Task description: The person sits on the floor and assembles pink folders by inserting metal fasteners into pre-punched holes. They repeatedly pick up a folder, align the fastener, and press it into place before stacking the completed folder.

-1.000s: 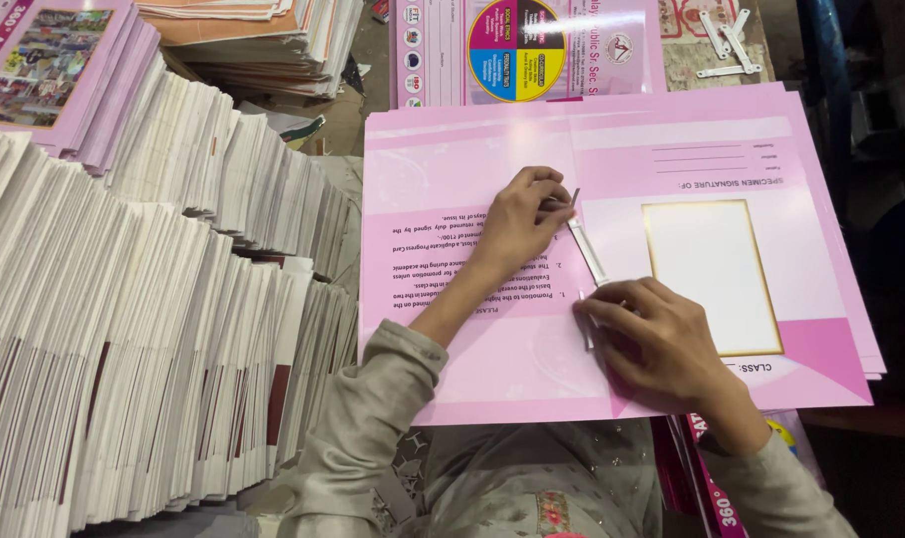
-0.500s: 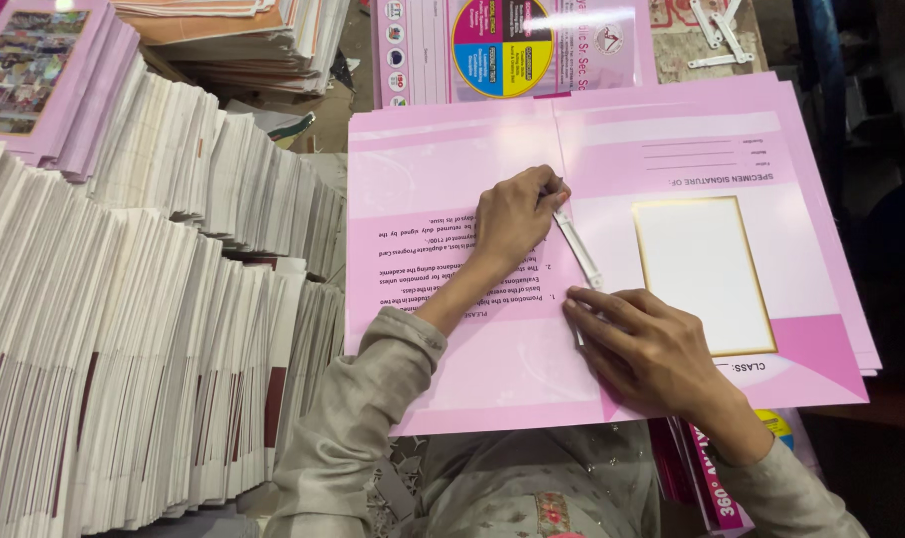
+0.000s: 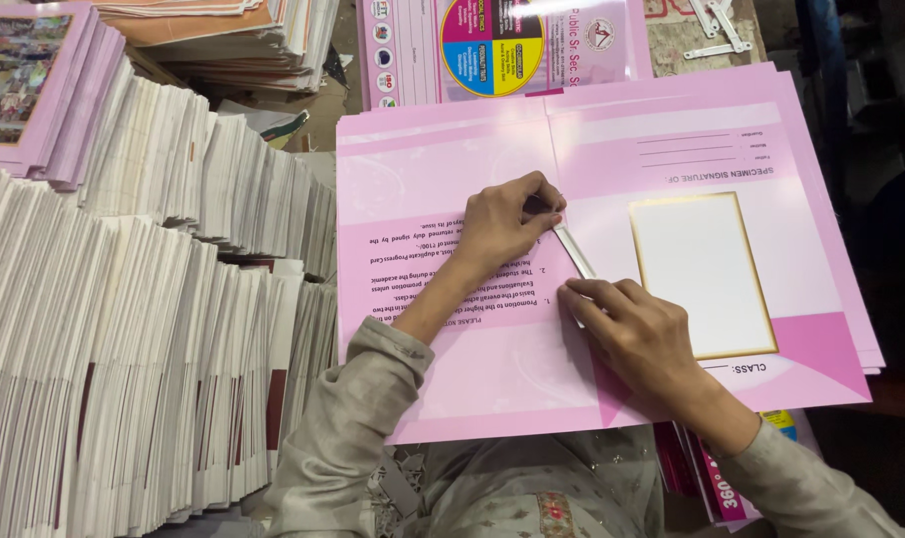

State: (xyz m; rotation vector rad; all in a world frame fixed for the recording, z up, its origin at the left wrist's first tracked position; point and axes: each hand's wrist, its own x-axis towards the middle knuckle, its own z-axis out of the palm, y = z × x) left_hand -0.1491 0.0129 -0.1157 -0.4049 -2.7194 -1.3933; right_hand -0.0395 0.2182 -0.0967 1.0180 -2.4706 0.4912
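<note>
A large pink printed cover sheet [image 3: 452, 169] lies open on top of a stack of the same sheets, with a white gold-framed rectangle [image 3: 702, 269] on its right half. A thin metal strip [image 3: 574, 251] lies along the sheet's centre fold. My left hand [image 3: 507, 224] pinches the strip's far end with fingertips. My right hand [image 3: 637, 334] presses down on its near end, fingers flat on the sheet.
Tall rows of stacked white-edged booklets [image 3: 124, 329] fill the left side. More pink covers [image 3: 34, 80] sit at far left. A sheet with a coloured wheel [image 3: 492, 45] lies behind the stack, and loose metal clips [image 3: 717, 30] lie at top right.
The view has shifted slightly. Both hands stay on the metal strip at the fold, with the left fingers curling a bit tighter on its far end.
</note>
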